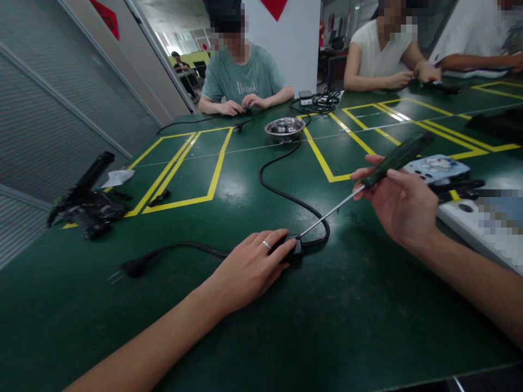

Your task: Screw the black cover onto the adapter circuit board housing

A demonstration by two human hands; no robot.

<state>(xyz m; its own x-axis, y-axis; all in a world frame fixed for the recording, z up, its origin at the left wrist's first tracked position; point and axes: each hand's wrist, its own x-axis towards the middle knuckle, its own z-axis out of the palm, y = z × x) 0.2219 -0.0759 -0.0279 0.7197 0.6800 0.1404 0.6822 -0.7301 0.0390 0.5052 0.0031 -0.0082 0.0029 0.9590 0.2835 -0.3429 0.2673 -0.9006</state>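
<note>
My left hand [247, 267], with a ring on one finger, presses a small black box [297, 249] down against the green table [335, 332]. This box sits in a black power cord [269, 189], and my fingers cover much of it. From its left side the cord runs to a two-pin plug [134, 267] lying on the table. My right hand [411, 204] grips a screwdriver [394, 159] by its dark green handle. The slanted metal shaft reaches down to the right end of the box, near my left fingertips. Whether the tip sits in a screw cannot be seen.
A metal bowl [285, 129] with small dark parts stands ahead. Black equipment [92, 201] lies at left. A patterned box [443, 167] and a white device [484, 226] are by my right arm. Coiled cables [322, 102] lie farther back. Several people sit across the table.
</note>
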